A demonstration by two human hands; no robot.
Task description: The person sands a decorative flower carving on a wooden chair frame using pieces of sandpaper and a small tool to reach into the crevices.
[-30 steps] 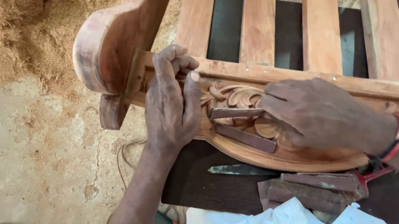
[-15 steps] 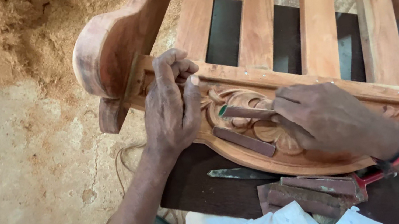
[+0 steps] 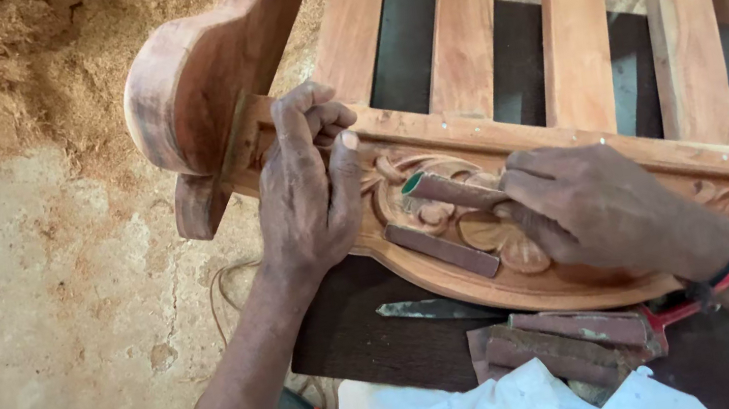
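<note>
A carved wooden rail (image 3: 597, 278) of a reddish slatted furniture frame lies across a dark board. My left hand (image 3: 307, 190) presses down on the rail's left end, fingers curled near the scrolled corner. My right hand (image 3: 600, 208) grips a short rolled strip of sandpaper (image 3: 447, 190), its green-tipped end resting on the floral carving. A second flat brown strip (image 3: 443, 251) lies loose on the carved face just below it.
Several vertical slats (image 3: 571, 18) rise from the rail. A curved arm piece (image 3: 192, 75) sits at the left. Sawdust (image 3: 9, 57) is heaped on the concrete floor. A thin metal blade (image 3: 433, 309) and stacked brown strips (image 3: 568, 338) lie on the dark board (image 3: 358, 335).
My right hand has slid slightly along the carving with the rolled sandpaper. My left hand stays pressed on the rail's left end.
</note>
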